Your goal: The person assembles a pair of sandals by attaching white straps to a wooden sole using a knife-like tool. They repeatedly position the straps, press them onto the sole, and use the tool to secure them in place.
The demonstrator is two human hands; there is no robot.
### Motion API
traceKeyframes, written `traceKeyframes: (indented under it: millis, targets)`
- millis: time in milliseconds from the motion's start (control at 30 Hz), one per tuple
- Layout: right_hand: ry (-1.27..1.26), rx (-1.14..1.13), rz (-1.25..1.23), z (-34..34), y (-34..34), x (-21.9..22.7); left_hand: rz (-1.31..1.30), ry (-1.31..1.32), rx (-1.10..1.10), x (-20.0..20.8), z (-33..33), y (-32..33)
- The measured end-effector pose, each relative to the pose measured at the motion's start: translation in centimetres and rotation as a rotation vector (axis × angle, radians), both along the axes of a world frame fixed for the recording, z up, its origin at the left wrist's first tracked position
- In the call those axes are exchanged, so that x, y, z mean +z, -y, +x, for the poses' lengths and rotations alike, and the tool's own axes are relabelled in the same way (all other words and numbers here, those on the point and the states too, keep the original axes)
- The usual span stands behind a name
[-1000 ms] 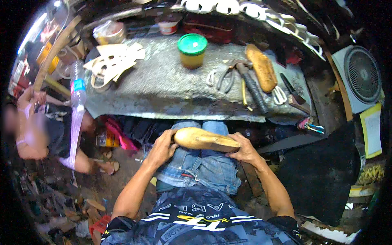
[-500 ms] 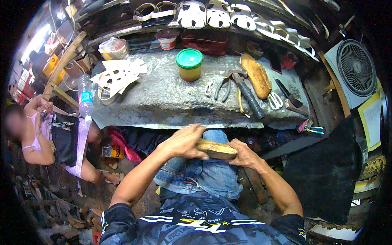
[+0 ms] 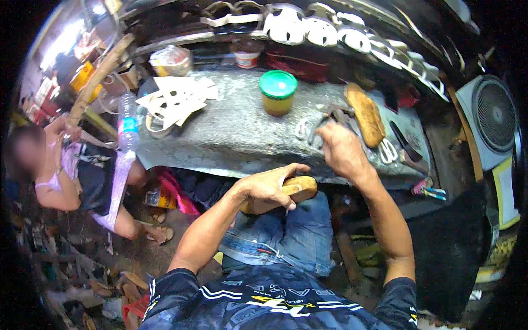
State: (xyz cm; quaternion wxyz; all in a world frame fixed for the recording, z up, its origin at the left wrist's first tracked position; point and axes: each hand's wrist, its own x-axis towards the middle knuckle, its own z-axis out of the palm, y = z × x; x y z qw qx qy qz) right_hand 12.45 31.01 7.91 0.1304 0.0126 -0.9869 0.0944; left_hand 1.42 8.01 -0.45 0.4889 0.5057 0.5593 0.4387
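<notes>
My left hand [image 3: 268, 188] is closed round a wooden shoe last [image 3: 300, 188], held just above my lap near the bench edge. My right hand [image 3: 342, 149] is over the tools on the bench, its fingers curled down and closed. It covers most of a hammer, whose dark head [image 3: 340, 113] shows beyond the fingers, and of a pair of pliers [image 3: 315, 135]. Which of these it grips is hidden. A second brown wooden last [image 3: 366, 114] lies to the right of the tools. White cord loops [image 3: 301, 129] lie left of them.
A tub with a green lid [image 3: 278, 92] stands mid-bench [image 3: 231, 121]. White cut pieces [image 3: 175, 102] and a water bottle [image 3: 128, 124] are at left. A knife [image 3: 404, 140] lies at right. White sandals [image 3: 284, 25] line a shelf behind. A fan [image 3: 495, 113] stands right; another person [image 3: 60, 181] sits left.
My right hand has left the last and moved forward onto the tools on the bench. My left hand keeps the last, now turned a little. The whole view has shifted slightly.
</notes>
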Motion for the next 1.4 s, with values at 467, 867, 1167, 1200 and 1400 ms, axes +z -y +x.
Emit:
traceKeyframes:
  millis: [467,867,1167,1200,1400]
  targets:
    - [0.150,0.122,-0.285,-8.5,-3.6,-0.7,0.202,0.222,0.289,0.6,-0.9,6.4]
    - [0.219,0.335,-0.757,-3.4,3.6,-3.1,0.227,0.206,0.211,0.8,-1.8,6.6]
    - [-0.078,0.079,-1.392,-1.9,7.1,-8.0,0.145,0.356,0.277,0.3,-1.0,7.6]
    - [-0.056,0.055,-1.460,-1.8,7.4,-8.4,0.170,0.311,0.282,0.2,-1.0,7.6]
    - [0.114,0.073,-1.740,-1.2,7.3,-9.6,0.160,0.363,0.292,0.0,-1.6,7.6]
